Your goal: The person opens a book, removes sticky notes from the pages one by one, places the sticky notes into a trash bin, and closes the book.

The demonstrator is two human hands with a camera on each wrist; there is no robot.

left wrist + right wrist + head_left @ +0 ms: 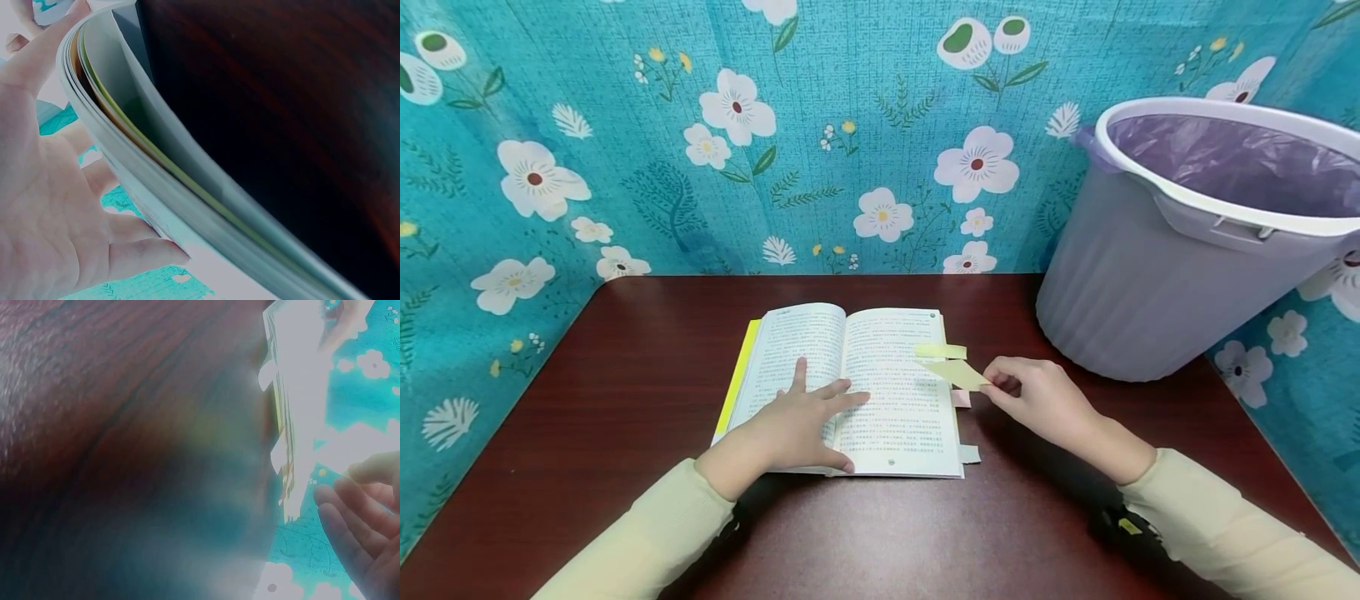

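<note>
An open book point(895, 429) with printed pages lies on the table. My left hand point(797, 421) rests across its lower middle with fingers spread, over the fold and both pages. In the left wrist view the palm shows beside the page edges point(156, 150). Between thumb and fingertips, my right hand point(1048, 400) pinches a pale yellow paper slip point(961, 375) at the book's right edge. The slip's far end is over the right page; whether it touches is unclear. Above it a yellow strip point(943, 351) sticks out, below it a pink tab point(961, 399) and a whitish tab point(970, 454).
A dark reddish-brown table point(910, 542) carries the book. A grey bin point(1165, 267) with a purple liner stands at the back right. Blue flowered cloth point(820, 133) hangs behind and at the sides. The cover's bright yellow edge point(739, 375) shows at left.
</note>
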